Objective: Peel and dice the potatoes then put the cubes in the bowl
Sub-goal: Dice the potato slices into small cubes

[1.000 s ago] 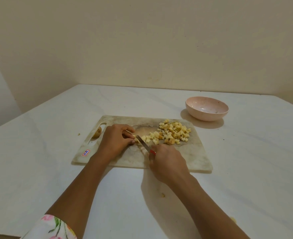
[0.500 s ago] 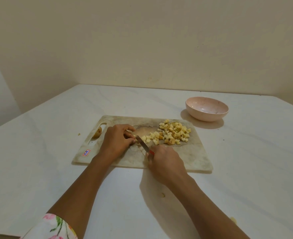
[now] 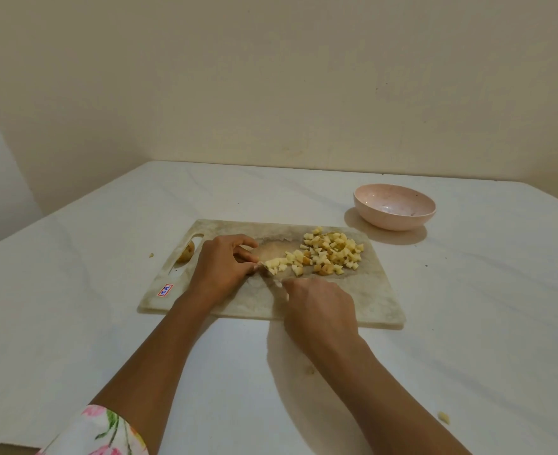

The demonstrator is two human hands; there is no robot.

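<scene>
Potato [image 3: 186, 254] lies at the handle slot on the left end of the cutting board [image 3: 369, 297]. Left hand [image 3: 225, 267] curls its fingers on the board against the knife [image 3: 270, 274] blade; whether they pinch a piece I cannot tell. Right hand [image 3: 320, 310] grips the knife. Potato cubes [image 3: 331, 252] lie heaped on the board's right half, and the pink bowl [image 3: 394, 210] stands beyond, apart.

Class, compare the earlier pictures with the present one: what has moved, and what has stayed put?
The right hand has pressed the knife lower towards the cutting board; the handle's red part is now hidden. The left hand still pinches the largely hidden potato piece beside the blade. Cube pile and empty bowl unchanged.
</scene>
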